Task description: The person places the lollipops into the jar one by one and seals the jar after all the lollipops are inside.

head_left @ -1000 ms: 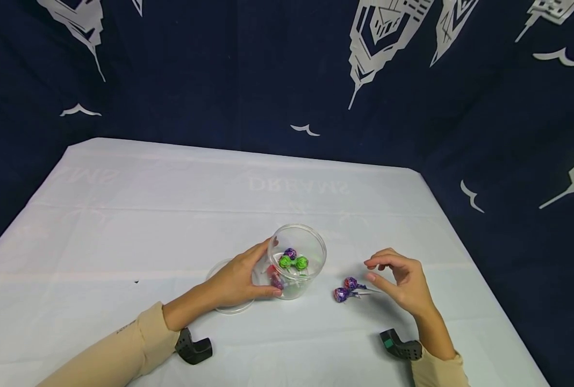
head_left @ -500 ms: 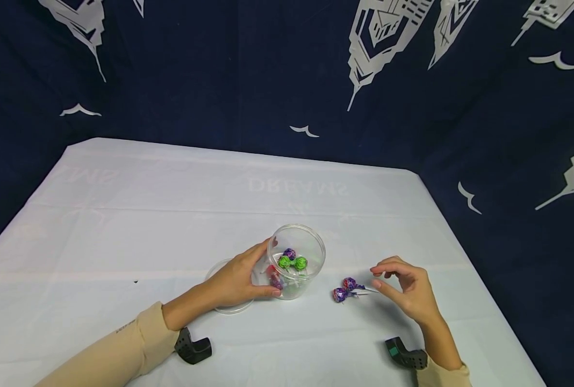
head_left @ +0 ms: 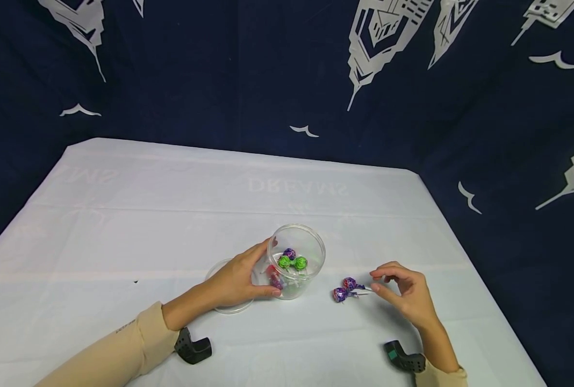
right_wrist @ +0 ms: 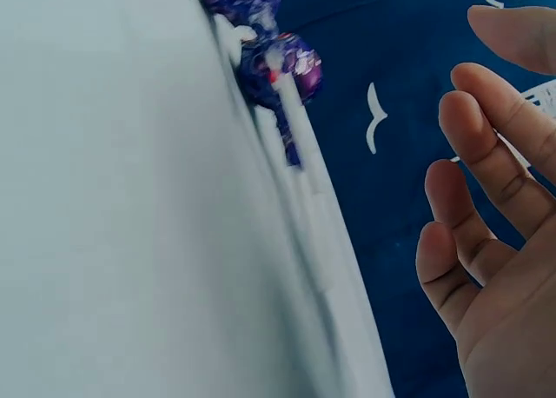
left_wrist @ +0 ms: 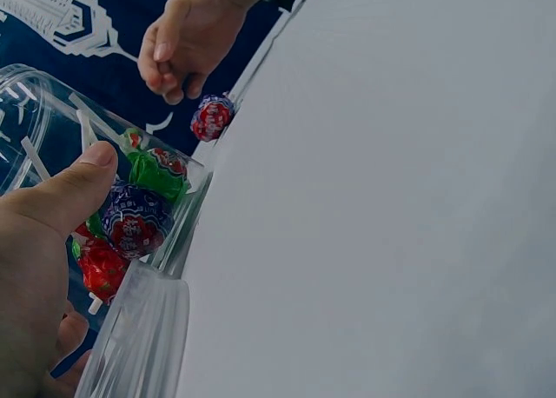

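Observation:
My left hand [head_left: 238, 279] grips a clear plastic jar [head_left: 299, 287] by its side, fingers behind and thumb in front. Wrapped lollipops lie inside it: a green lollipop [head_left: 301, 263], a red lollipop [left_wrist: 102, 268] and a purple lollipop [left_wrist: 137, 220] among several. To the jar's right, two purple lollipops [head_left: 339, 294] rest on the table, sticks pointing right. Close to those stick ends hovers my right hand [head_left: 408, 293], its fingers loosely bent. The right wrist view shows a gap between thumb and fingers, with nothing held.
A clear round lid [head_left: 234, 310] lies on the white-covered table [head_left: 171, 231], partly under my left hand. A dark blue patterned cloth [head_left: 195, 75] hangs behind the table. Each wrist carries a black device [head_left: 193, 346].
My right hand has shifted slightly right and nearer to me, away from over the lollipops' sticks. My left hand, the jar and the loose lollipops stay in place.

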`<act>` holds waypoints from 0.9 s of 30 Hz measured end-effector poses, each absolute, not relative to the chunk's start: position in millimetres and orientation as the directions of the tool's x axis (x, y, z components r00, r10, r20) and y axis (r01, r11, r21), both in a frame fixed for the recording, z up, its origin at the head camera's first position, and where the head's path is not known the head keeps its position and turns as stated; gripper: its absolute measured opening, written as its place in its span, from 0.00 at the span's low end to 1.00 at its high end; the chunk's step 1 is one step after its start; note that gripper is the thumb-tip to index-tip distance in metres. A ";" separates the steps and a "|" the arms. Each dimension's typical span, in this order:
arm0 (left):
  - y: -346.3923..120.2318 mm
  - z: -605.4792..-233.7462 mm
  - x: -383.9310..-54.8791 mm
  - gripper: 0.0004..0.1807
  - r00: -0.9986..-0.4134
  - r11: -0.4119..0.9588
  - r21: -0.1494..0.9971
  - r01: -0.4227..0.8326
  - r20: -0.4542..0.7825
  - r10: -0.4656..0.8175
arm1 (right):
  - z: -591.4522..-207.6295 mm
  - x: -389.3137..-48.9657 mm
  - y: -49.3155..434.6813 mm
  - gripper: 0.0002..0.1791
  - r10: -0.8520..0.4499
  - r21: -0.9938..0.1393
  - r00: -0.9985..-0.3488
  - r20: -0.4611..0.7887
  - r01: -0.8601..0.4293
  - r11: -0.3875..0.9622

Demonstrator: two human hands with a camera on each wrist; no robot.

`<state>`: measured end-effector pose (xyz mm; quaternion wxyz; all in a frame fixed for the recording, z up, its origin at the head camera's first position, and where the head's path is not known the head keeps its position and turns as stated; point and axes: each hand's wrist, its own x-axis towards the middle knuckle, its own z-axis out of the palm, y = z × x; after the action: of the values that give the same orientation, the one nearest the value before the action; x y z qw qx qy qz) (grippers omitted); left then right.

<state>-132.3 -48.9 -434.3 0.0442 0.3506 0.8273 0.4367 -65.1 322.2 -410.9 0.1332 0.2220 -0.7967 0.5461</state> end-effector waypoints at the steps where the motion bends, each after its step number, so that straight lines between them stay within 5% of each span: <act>1: -48.9 -434.3 -132.2 0.57 -0.750 0.373 0.753 0.542 0.233 0.619 | -411.9 -65.3 322.4 0.13 -0.205 -0.813 -0.870 0.448 -0.492 0.312; 13: -48.7 -433.8 -131.7 0.57 -0.752 0.379 0.748 0.544 0.234 0.617 | -424.8 -69.7 328.0 0.14 -0.226 -0.816 -0.861 0.456 -0.506 0.279; 27: -48.8 -433.4 -131.8 0.57 -0.752 0.372 0.757 0.537 0.229 0.619 | -431.7 -69.2 332.2 0.11 -0.150 -0.731 -0.947 0.284 -0.316 0.605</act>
<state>-131.8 -48.8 -433.4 0.0467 0.3494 0.8270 0.4381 -69.2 332.2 -431.7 0.0971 0.1308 -0.8904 0.4250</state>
